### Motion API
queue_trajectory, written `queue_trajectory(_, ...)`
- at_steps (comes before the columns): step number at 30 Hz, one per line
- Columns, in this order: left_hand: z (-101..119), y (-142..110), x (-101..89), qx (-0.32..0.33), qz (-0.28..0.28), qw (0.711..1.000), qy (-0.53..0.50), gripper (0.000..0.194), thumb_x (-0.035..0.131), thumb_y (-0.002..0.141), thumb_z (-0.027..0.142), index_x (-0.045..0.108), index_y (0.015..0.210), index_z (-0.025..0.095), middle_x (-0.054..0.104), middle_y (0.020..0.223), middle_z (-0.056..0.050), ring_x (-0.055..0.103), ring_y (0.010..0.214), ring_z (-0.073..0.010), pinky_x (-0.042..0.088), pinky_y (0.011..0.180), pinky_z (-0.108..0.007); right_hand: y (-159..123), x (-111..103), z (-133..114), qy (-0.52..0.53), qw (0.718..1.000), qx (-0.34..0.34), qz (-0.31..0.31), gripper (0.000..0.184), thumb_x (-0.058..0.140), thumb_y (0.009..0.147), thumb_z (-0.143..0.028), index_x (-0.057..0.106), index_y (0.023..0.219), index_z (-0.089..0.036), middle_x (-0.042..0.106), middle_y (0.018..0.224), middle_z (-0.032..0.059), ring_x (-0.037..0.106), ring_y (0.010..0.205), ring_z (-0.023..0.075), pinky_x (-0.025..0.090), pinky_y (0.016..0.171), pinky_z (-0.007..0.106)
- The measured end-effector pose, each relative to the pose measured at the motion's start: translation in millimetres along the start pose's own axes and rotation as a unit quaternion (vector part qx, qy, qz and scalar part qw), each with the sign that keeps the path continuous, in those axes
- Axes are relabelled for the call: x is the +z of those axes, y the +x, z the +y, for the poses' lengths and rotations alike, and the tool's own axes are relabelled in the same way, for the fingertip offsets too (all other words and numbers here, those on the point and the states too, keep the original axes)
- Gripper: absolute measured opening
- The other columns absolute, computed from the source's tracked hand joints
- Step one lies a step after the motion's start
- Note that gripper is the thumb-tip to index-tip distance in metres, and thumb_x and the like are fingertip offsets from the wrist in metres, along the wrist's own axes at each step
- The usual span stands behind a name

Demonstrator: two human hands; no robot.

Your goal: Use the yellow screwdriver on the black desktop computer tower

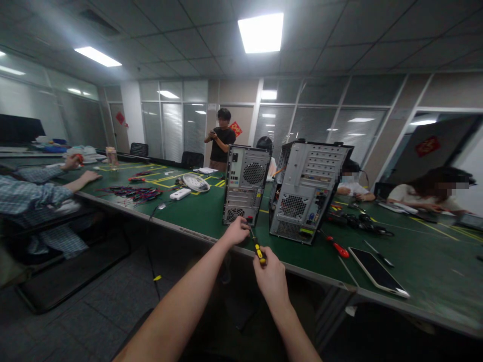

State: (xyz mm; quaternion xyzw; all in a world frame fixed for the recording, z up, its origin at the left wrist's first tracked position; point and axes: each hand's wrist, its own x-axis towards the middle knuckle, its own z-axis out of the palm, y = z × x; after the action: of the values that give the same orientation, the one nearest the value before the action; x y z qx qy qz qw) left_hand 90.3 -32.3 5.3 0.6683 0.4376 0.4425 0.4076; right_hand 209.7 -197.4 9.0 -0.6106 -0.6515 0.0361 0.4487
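My right hand (270, 275) is closed round the yellow-and-black handle of a screwdriver (258, 250). Its shaft points up and away, toward the lower back corner of a computer tower (245, 182) standing upright on the green table. At that corner, beside the shaft's tip, my left hand (237, 232) has its fingers drawn together; what they pinch, if anything, is too small to make out. Just right of this tower is a second, larger computer case (302, 201), its back panel facing me and its left side looking open.
A red screwdriver (337, 247), a slim metal tool (379, 254) and a phone or tablet (378, 271) lie at right. Leftward are tangled wires (134, 194), a white box (180, 194) and a round white grille (195, 183). A co-worker's checked sleeve (33, 193) reaches in; others sit opposite.
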Motion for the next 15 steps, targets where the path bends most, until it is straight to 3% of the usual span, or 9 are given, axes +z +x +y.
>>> queue_trajectory(15,5.4,-3.6,-0.9,-0.008,-0.001,1.0,0.002,0.043,0.062,0.072,0.002,0.048,0.111,0.017,0.074,0.099,-0.008,0.069,0.072,-0.0121,0.051,0.071,-0.024,-0.9,1.7,0.9,0.001,1.0,0.004,0.002,0.023,0.048,0.088,-0.032,0.061,0.102,-0.02,0.071,0.089,0.008,0.069,0.077,0.0224,0.048,0.068,0.029)
